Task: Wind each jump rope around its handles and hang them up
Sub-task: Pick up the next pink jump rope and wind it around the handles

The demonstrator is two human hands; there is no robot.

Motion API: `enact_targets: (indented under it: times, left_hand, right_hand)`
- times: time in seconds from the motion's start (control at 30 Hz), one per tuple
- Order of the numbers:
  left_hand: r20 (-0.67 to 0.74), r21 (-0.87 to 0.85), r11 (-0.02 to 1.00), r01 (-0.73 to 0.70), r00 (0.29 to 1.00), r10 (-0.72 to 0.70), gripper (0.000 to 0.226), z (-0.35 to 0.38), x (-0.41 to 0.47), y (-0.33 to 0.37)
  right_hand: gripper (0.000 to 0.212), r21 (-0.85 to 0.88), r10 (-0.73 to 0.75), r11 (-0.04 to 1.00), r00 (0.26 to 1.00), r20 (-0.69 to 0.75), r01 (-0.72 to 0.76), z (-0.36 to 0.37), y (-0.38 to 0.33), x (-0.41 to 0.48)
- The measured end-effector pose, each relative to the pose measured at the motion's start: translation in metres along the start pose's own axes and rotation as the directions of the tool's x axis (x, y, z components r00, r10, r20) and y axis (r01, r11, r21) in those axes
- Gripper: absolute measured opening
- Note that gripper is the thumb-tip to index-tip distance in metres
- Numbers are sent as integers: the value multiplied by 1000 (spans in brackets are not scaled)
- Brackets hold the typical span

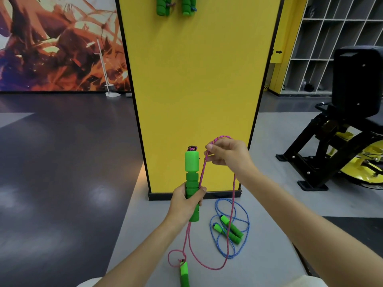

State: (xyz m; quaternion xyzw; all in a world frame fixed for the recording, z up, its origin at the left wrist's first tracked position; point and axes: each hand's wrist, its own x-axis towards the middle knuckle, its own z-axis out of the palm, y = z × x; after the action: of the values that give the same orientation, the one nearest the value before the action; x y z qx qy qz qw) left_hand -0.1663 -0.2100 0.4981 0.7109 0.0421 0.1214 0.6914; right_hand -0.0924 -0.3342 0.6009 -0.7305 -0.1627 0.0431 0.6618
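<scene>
— Loose green handle (184, 274) is sitting nearest us, at the bottom, w/ the pink rope (234, 183) making a small loop by it. Can't tell if it's hanging or lying down.
— OK. What are the hands doing?
— Left hand (186, 200) is gripping the other green handle (191, 172) round its lower half, holding it upright. Right hand (227, 154) is pinching the pink rope just right of the handle's top, lifting a bend of it.
— So winding is going on?
— Only starting, I think. No turns are sitting round the handle yet. Most of the rope is trailing down.
— What's done?
— Two ropes (176, 6) are hanging far up on the yellow pillar (196, 90); they're looking wound.
— And what's left?
— Pink one is needing winding & hanging. Blue rope (248, 223) is lying loose on the grey floor (145, 224) near the pillar's foot, right of the left hand, waiting its turn.
</scene>
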Motion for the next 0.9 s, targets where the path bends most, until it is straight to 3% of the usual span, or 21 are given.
enact_targets:
  times: [0.4, 0.63, 0.77, 0.9]
  left_hand:
    - [49, -14, 1000, 12, 999, -11, 13, 0, -2, -5]
    - [55, -17, 1000, 21, 998, -20, 15, 0, -6, -9]
    - [40, -9, 1000, 18, 999, -18, 15, 0, -6, -7]
    - [28, -31, 999, 25, 999, -24, 15, 1, -7, -6]
  right_hand:
    - [8, -31, -154, 988, 985, -82, 152, -7, -56, 18]
    - [9, 104, -240, 961, 958, -156, 257, -12, -94, 29]
    - [15, 283, -122, 950, 991, -61, 134, -7, -73, 26]
    - [37, 313, -13, 950, 1000, 20, 6, -5, -40, 16]
